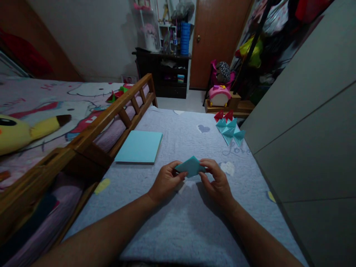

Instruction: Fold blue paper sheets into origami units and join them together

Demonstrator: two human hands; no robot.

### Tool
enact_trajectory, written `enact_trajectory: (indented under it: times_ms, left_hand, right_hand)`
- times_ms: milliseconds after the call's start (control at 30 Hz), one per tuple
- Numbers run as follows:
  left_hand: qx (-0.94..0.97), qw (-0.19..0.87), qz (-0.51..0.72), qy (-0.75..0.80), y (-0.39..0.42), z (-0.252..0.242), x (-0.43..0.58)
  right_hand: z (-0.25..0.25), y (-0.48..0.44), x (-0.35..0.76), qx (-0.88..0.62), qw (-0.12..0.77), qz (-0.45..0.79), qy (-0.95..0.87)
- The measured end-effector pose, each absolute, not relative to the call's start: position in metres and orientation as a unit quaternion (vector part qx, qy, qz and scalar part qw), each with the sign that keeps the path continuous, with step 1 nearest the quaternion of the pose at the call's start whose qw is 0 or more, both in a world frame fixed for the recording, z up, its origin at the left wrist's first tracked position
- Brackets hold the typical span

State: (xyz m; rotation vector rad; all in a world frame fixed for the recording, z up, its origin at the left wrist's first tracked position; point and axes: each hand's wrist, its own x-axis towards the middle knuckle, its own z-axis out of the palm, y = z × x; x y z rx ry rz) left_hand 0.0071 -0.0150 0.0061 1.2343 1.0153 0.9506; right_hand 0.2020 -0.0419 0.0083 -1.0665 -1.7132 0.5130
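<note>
A folded piece of light blue paper [192, 166] is held up between my hands, just above the bedsheet. My left hand [167, 182] pinches its left corner between thumb and fingers. On the other side, my right hand [218, 184] grips the right corner the same way. The paper has a pointed top and looks roughly diamond-shaped. Left of my hands lies a square stack of light blue paper [140, 147]. At the far right of the bed sit several folded blue paper pieces [229, 129], with red folded paper pieces [223, 115] behind them.
A wooden bed rail [111, 124] runs along the left, with a second bed and a yellow plush toy [19, 133] beyond. A pale cabinet [311, 129] borders the right side. Past the bed's far end stand a dark shelf [164, 74] and a pink toy case [219, 96].
</note>
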Motion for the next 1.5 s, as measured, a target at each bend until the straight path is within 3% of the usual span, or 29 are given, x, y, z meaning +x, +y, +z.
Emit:
enact_trajectory:
  times_ms: [1500]
  left_hand:
    - [0.469, 0.615, 0.43, 0.466, -0.0154, 0.0056, 0.013]
  right_hand:
    - [0.0108, -0.0467, 0.2008, -0.428, 0.472, 0.137, -0.758]
